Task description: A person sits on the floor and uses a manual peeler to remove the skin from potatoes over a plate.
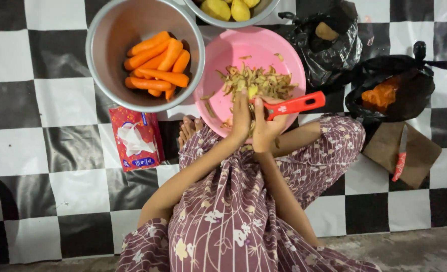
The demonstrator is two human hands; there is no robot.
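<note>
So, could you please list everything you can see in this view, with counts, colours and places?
Pink basin: one, centre, holds peelings.
Metal bowl: one, upper left, holds peeled orange carrots.
Second metal bowl: one, top, yellowish peeled potatoes.
Tissue pack: one, red, left.
Plastic bags: two, black, right.
Knife: one, red handle, on brown board.
Peeler: one, red, right hand.
Left hand: on a potato piece.

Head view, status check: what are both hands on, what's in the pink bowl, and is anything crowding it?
Left hand grips potato; right hand holds red peeler. Pink bowl full of peelings. Carrot bowl touches its rim.
</note>
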